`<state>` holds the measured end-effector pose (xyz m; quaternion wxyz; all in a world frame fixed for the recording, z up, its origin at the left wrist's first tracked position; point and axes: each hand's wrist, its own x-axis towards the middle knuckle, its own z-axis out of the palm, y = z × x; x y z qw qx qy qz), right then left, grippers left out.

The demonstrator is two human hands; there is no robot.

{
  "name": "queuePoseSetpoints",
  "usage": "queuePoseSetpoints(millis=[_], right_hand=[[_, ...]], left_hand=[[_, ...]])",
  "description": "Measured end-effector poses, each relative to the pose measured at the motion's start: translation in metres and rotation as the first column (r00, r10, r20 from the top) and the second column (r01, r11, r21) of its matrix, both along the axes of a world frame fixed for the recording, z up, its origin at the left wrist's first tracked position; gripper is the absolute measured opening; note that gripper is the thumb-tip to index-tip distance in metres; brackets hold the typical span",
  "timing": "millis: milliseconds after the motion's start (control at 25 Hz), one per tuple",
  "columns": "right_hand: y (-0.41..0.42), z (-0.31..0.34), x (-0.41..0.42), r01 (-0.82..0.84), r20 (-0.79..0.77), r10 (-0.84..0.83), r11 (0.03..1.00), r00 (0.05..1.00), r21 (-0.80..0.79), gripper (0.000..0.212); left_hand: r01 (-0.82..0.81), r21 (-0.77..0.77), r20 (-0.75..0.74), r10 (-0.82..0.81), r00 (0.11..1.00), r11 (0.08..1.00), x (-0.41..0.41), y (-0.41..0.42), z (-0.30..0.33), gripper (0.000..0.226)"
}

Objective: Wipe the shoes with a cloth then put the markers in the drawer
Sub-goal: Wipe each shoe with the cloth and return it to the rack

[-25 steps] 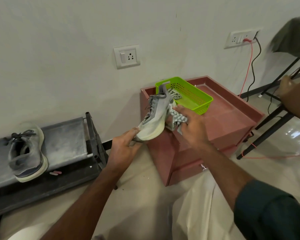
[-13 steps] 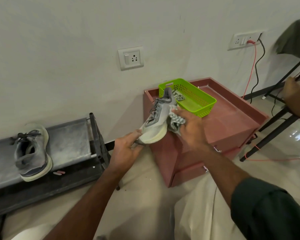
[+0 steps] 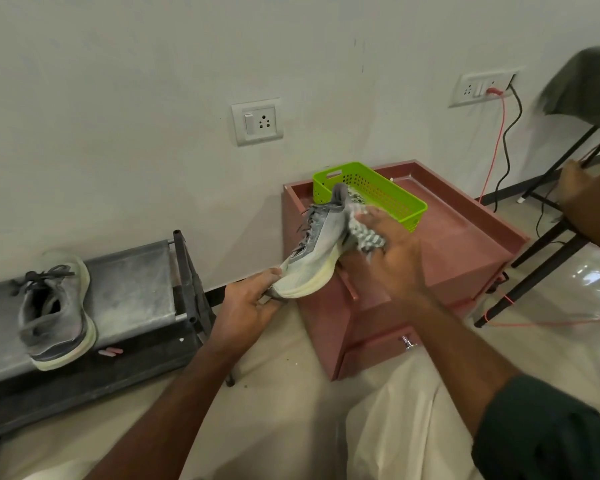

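Shoe [image 3: 317, 247] in grey with a pale sole is held in the air in front of the reddish drawer cabinet [image 3: 430, 271], its long axis running from near-left at the toe up to far-right at the heel. The left hand [image 3: 248, 303] grips the toe end from below, fingers curled round the sole tip. The right hand [image 3: 390, 251] is clamped on a checked cloth [image 3: 366, 235], pressing it against the shoe's right flank near the heel. So the two hands sit at opposite ends of the shoe, and the cloth hand is the nearer one to the heel and the unwiped length lying toward the left; the coming stroke probably runs along that long axis toward the toe.

A second shoe [image 3: 54, 313] rests on the dark low rack [image 3: 136, 289] at the left, well apart from both hands. Just beside it lie small pinkish sticks [image 3: 111, 352], possibly the markers, though too small to be sure. A green basket [image 3: 388, 192] sits on the cabinet top, and the drawer knob [image 3: 408, 344] is near the right forearm.
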<state>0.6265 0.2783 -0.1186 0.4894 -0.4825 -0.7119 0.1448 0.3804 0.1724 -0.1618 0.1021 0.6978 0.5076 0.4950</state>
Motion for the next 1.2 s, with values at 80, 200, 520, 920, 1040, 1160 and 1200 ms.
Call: queuePoseSetpoints(millis=[80, 200, 520, 920, 1040, 1160, 1200], right_hand=[[-0.027, 0.003, -0.020, -0.334, 0.178, 0.314, 0.937, 0.933, 0.099, 0.060], [-0.007, -0.005, -0.031, -0.382, 0.323, 0.356, 0.924, 0.877, 0.017, 0.050], [-0.028, 0.000, -0.030, -0.401, 0.292, 0.358, 0.911, 0.887, 0.099, 0.044], [-0.002, 0.006, -0.020, 0.008, -0.018, -0.006, 0.990, 1.000, 0.138, 0.053], [0.001, 0.005, -0.025, -0.008, 0.083, 0.003, 0.998, 0.997, 0.063, 0.040], [0.001, -0.004, -0.042, -0.110, 0.283, 0.086, 0.991, 0.955, 0.071, 0.040], [-0.003, -0.005, -0.041, -0.165, 0.343, 0.136, 0.985, 0.929, 0.057, 0.041]], left_hand=[[-0.006, -0.008, -0.020, 0.006, 1.000, 1.000, -0.001, 0.005, -0.002, 0.032], [0.005, -0.030, -0.054, -0.007, 0.999, 1.000, -0.001, 0.008, -0.005, 0.035], [-0.017, 0.001, -0.234, 0.016, 0.972, 1.000, -0.005, 0.010, -0.009, 0.031], [-0.019, -0.004, -0.273, 0.017, 0.962, 1.000, -0.006, 0.017, -0.017, 0.035], [-0.026, 0.005, -0.310, 0.026, 0.950, 1.000, -0.003, 0.015, -0.019, 0.037], [-0.011, 0.003, -0.334, 0.011, 0.943, 1.000, 0.001, 0.013, -0.014, 0.038], [-0.005, 0.008, -0.352, 0.008, 0.936, 1.000, 0.000, 0.013, -0.014, 0.037]])
